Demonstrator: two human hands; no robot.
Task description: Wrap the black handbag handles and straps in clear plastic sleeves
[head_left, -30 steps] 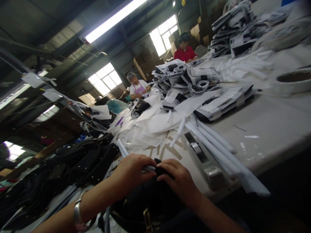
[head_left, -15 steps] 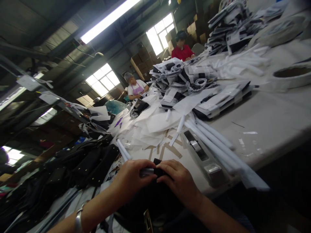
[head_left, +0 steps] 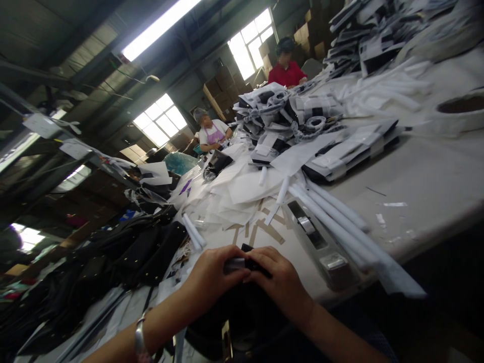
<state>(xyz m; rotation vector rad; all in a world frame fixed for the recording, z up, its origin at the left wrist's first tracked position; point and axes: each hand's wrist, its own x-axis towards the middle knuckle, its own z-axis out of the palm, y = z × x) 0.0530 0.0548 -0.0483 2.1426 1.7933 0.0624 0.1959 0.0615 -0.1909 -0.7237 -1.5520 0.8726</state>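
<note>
Our left hand [head_left: 212, 268], pinching a pale strip [head_left: 235, 263], has drawn nearer our right hand [head_left: 280, 276], gripping a black strap [head_left: 247, 247]; handling seems unfinished.

text: none legible | white hanging papers [head_left: 40, 125]: any writing too blurred

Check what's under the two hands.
A black bag with a gold-coloured clasp. Left hand pinches a pale strip, right hand a black strip; both strips' gripped parts are covered, so not visible.
</note>
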